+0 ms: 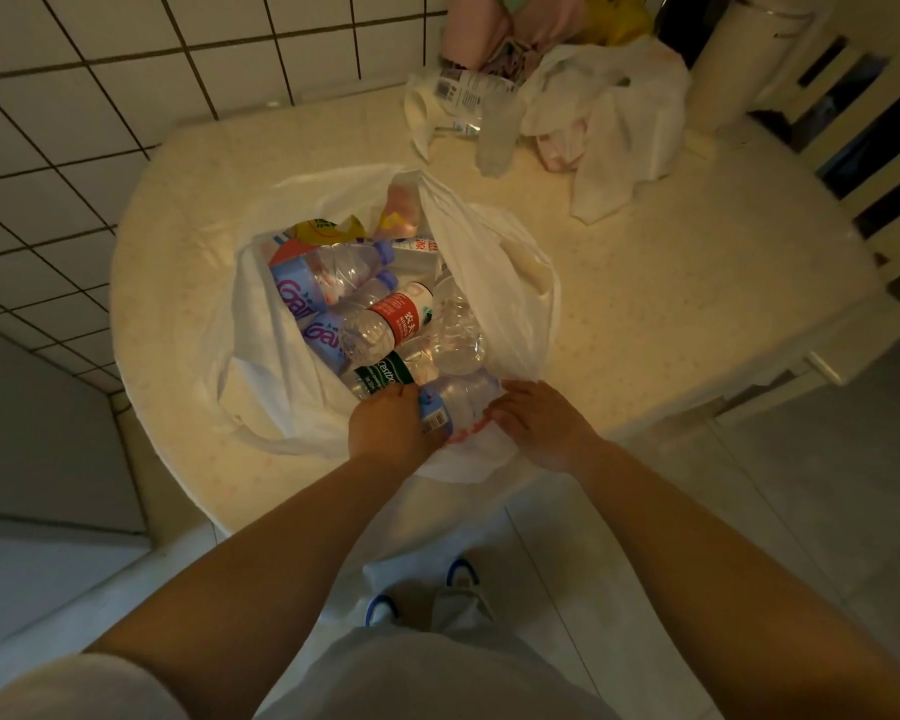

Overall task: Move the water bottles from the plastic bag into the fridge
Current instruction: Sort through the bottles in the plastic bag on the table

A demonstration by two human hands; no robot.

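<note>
Both hands [388,423] [539,426] on a bottle [461,397] in the plastic bag [261,366]

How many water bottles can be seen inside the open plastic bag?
6, perhaps more hidden beneath. Two purple-labelled at the left, red-labelled in the middle, clear one at the right, green-labelled near the front, blue-labelled between left hand and right hand.

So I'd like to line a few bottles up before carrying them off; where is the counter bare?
Bare counter lies right of the plastic bag, toward the near edge. A narrower strip runs between the bag and the tiled wall. The far corner is crowded with a crumpled white bag and an empty bottle.
</note>
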